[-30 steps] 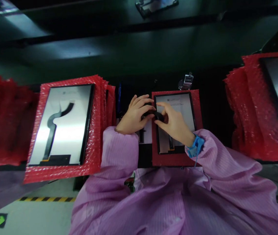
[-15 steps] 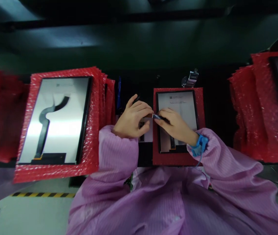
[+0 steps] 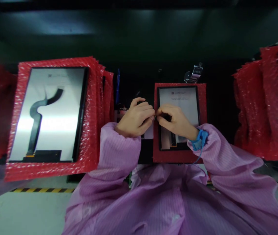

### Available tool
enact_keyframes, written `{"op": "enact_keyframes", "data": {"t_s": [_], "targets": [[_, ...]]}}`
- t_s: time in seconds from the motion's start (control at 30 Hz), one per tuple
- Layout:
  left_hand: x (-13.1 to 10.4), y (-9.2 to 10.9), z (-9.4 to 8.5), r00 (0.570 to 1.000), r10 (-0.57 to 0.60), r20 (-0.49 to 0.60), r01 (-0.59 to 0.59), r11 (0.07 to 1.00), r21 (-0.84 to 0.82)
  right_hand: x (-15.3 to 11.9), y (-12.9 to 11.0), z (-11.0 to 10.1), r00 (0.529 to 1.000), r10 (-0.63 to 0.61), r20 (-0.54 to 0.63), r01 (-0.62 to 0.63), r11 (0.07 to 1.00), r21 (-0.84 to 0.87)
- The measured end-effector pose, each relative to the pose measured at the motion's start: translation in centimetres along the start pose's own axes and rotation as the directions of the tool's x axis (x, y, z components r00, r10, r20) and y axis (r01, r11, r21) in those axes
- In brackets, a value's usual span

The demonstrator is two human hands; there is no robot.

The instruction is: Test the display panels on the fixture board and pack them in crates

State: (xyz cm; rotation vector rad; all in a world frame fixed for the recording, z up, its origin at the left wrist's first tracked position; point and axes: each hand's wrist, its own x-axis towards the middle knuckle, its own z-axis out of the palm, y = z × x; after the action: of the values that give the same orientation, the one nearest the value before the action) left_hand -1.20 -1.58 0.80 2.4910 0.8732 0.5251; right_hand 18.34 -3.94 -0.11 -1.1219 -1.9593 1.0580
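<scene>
A display panel (image 3: 185, 98) with a silvery back lies on a red mat (image 3: 155, 147) in front of me. My right hand (image 3: 175, 121) reaches over its left half, thumb and fingers pinched on the end of the panel's dark flex cable (image 3: 173, 139), most of which the hand covers. Fingertip to fingertip with it, at the panel's left edge, is my left hand (image 3: 139, 118). Its thumb and index finger are closed together, and what lies between them is hidden. Under the left hand sits a small white-and-black board (image 3: 149, 133), partly covered.
At left, another display panel (image 3: 51, 120) with a curved flex cable rests on a stack of red bubble-wrap bags (image 3: 93, 107). More red bags (image 3: 253, 111) stand at right. A metal tally counter (image 3: 195, 73) is behind the mat, and a blue pen (image 3: 117, 86) lies left of centre.
The left hand's thumb and fingers have closed in, and both hands' fingertips have come together. The cable end that showed between them is now mostly hidden. The whole view has shifted slightly.
</scene>
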Motion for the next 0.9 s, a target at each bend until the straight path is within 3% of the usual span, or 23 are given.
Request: {"op": "enact_keyframes", "data": {"t_s": [0.6, 0.77, 0.83, 0.9], "targets": [[0.2, -0.2, 0.8, 1.0, 0.009, -0.027, -0.007, 0.995, 0.096, 0.0, 0.6, 0.2, 0.998, 0.054, 0.028, -0.054, 0.999, -0.007], [0.0, -0.5, 0.5, 1.0, -0.023, -0.01, 0.023, 0.999, 0.039, 0.1, 0.5, -0.3, 0.994, 0.075, 0.082, -0.076, 0.997, 0.01], [-0.1, -0.8, 0.2, 0.998, -0.049, -0.047, 0.05, 0.998, 0.023, 0.1, 0.4, -1.1, 0.986, 0.084, 0.142, -0.098, 0.991, 0.092], [-0.2, -0.8, 0.0, 0.978, -0.112, -0.175, 0.118, 0.993, 0.023, 0.0, 0.4, -2.4, 0.98, 0.094, 0.176, -0.131, 0.968, 0.215]]}}
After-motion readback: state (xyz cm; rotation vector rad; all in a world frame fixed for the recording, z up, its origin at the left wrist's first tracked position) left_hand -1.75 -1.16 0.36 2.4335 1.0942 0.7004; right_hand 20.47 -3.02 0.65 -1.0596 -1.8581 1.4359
